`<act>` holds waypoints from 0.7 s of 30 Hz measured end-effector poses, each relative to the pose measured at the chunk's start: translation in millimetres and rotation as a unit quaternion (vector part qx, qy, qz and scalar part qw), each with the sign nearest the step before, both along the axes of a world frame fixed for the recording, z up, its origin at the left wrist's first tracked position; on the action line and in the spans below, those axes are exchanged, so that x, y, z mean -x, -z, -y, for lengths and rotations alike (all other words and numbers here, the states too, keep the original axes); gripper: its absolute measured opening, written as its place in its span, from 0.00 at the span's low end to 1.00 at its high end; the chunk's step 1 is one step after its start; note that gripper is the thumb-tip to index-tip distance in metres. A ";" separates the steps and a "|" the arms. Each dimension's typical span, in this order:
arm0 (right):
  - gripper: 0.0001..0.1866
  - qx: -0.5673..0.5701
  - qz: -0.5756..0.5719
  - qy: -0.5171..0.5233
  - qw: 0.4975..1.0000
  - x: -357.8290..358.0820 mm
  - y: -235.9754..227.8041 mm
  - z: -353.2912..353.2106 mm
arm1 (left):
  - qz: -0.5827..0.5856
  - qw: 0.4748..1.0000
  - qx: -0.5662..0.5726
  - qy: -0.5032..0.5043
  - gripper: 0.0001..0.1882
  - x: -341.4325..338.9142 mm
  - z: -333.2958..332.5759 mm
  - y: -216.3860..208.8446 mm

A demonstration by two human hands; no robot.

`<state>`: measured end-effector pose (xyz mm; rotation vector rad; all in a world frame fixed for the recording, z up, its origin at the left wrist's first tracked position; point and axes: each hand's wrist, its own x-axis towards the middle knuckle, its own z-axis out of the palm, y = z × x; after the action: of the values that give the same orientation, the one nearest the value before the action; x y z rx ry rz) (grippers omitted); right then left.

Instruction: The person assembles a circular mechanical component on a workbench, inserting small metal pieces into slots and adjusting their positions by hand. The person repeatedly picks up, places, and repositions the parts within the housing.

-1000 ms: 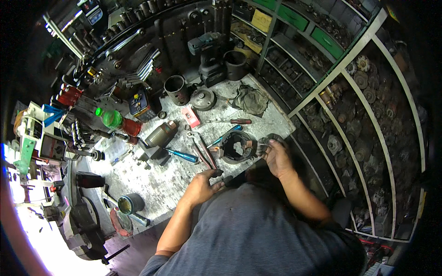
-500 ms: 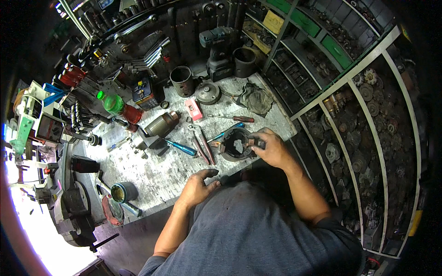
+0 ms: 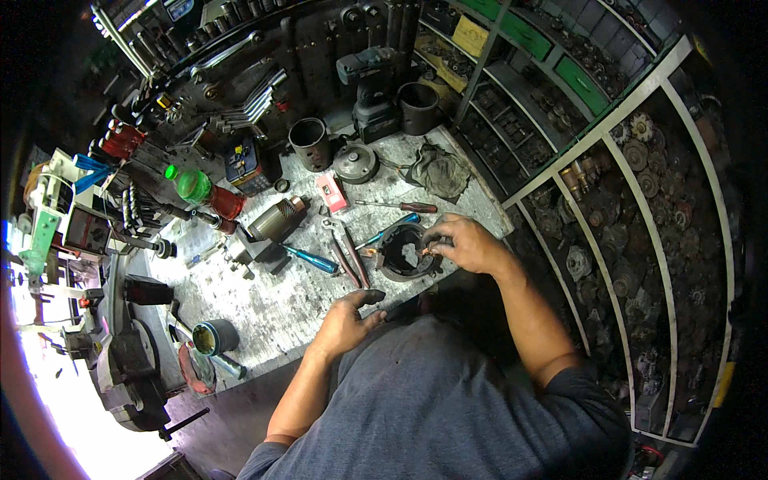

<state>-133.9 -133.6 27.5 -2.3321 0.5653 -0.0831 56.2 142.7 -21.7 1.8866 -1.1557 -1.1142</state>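
Observation:
Near the front edge of the bench lies a round dark metal motor housing [image 3: 388,260], with its open side up and a ragged light patch showing inside. My right hand [image 3: 468,244] is over its right rim, thumb and fingers pinched together. A small copper-coloured bit shows at the fingertips; the rest of what they hold is hidden. My left hand [image 3: 348,320] rests by the bench edge, holding nothing, its thumb apart from the fingers. Between the hands and left of the housing lie red-handled pliers [image 3: 346,252]. A blue screwdriver [image 3: 314,259] is beside them.
A wound armature [image 3: 278,219], a pink box [image 3: 331,192], a red-handled screwdriver [image 3: 400,206] and a grey rag [image 3: 438,172] lie farther back. Behind them stand metal cylinders and a cordless tool [image 3: 372,96]. A vise [image 3: 132,352] is at the left; parts shelves [image 3: 616,200] rise at the right.
The dark block in my right fingers no longer shows; the fingers have turned down and closed at the housing's right rim. My left hand has hardly moved. The view has shifted slightly.

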 end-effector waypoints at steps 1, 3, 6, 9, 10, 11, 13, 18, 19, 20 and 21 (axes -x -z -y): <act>0.16 0.008 0.022 -0.008 1.000 -2.1 1.2 3.3 | 0.004 1.000 0.005 0.004 0.23 0.6 1.3 -1.4; 0.15 0.001 0.064 -0.005 0.998 -2.3 4.5 7.8 | 0.010 1.000 0.004 0.006 0.22 2.7 4.1 -3.4; 0.13 -0.053 0.108 0.018 0.993 -4.0 11.8 12.3 | 0.000 1.000 0.012 0.000 0.24 6.4 5.1 -5.8; 0.12 -0.113 0.123 0.024 0.986 -5.5 16.3 21.9 | 0.034 0.998 0.043 -0.001 0.23 8.7 4.0 -8.2; 0.12 -0.131 0.127 0.019 0.983 -4.9 17.5 25.1 | 0.025 0.999 0.033 -0.017 0.23 10.1 2.6 -9.0; 0.12 -0.146 0.146 0.000 0.978 -3.9 18.2 29.5 | 0.024 0.999 0.032 -0.033 0.23 11.8 3.0 -9.0; 0.12 -0.215 0.134 0.002 0.967 -8.9 20.9 40.7 | 0.027 0.996 0.022 -0.076 0.22 16.4 2.1 -9.0; 0.11 -0.314 0.089 -0.035 0.945 -15.9 19.2 79.5 | -0.027 0.975 0.013 -0.220 0.21 39.7 15.2 -2.5; 0.11 -0.351 0.079 -0.045 0.932 -17.0 19.1 86.8 | -0.019 0.973 0.028 -0.230 0.21 44.6 19.5 -0.4; 0.11 -0.373 0.075 -0.045 0.924 -20.2 20.6 91.0 | -0.015 0.969 0.027 -0.246 0.21 50.5 22.6 1.3; 0.12 -0.372 0.061 -0.058 0.924 -19.9 21.6 95.1 | -0.011 0.964 0.016 -0.267 0.22 57.8 23.3 2.1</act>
<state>-114.0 -228.8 5.9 -1.5965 0.3141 0.0398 -1.6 119.4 -23.8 1.9873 -0.5866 -0.8015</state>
